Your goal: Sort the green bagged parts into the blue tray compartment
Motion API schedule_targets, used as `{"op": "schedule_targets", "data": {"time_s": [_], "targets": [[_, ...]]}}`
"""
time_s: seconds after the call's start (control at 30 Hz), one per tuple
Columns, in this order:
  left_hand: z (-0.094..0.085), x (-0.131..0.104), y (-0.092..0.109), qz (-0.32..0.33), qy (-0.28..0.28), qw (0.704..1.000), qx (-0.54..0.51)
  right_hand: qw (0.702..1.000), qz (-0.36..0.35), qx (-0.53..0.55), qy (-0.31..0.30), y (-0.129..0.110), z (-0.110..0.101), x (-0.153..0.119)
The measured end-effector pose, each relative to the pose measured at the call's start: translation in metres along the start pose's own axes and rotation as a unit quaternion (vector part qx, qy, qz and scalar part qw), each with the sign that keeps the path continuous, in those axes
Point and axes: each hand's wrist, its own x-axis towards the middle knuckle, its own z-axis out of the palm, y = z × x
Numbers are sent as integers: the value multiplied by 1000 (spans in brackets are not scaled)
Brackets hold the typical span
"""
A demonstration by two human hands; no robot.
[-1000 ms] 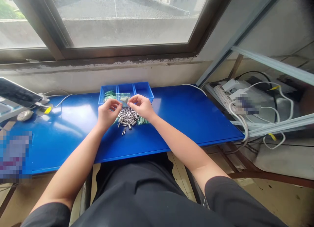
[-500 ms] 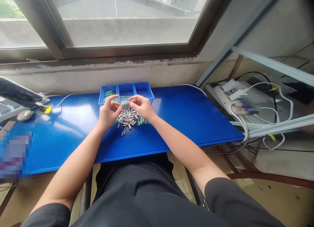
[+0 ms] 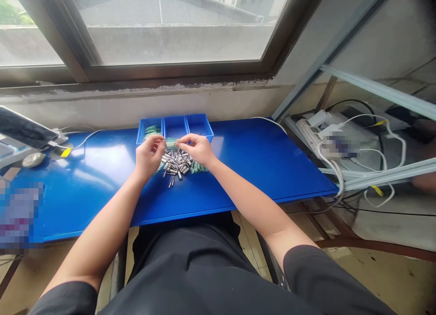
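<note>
A small clear, greenish plastic bag (image 3: 171,144) is stretched between my two hands above the blue table. My left hand (image 3: 147,157) pinches its left end. My right hand (image 3: 199,150) grips the right end between thumb and fingers. Under the bag lies a heap of small dark and silvery metal pieces (image 3: 179,162), too small to name surely. More greenish bags (image 3: 198,167) lie at the right of the heap, partly under my right hand. Just behind my hands stands a blue tray (image 3: 209,140) with three compartments; its left one holds greenish bags (image 3: 152,130).
The blue table (image 3: 259,165) runs along under a window (image 3: 177,42). At the left are a tablet-like screen (image 3: 25,128), a white mouse (image 3: 33,159) and cables. A metal frame (image 3: 384,174) on the right borders a shelf with white chargers (image 3: 320,118) and wires.
My left fingers, apart before, have closed on the left end of the bag. The bag now lies slightly lower, and my right hand has barely shifted.
</note>
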Motion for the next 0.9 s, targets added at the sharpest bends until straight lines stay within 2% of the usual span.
{"op": "schedule_targets", "data": {"time_s": [0.2, 0.4, 0.63, 0.9], "targets": [[-1, 0, -1, 6, 6, 1000, 18, 1000, -2, -11, 0, -2, 0, 0], [-1, 1, 1, 26, 26, 998, 42, 999, -8, -37, -25, -3, -2, -1], [-1, 0, 3, 19, 11, 999, 31, 998, -24, -41, -28, 0, -3, 1], [-2, -1, 4, 12, -3, 1000, 15, 999, 19, -6, -35, 3, -1, 0]]}}
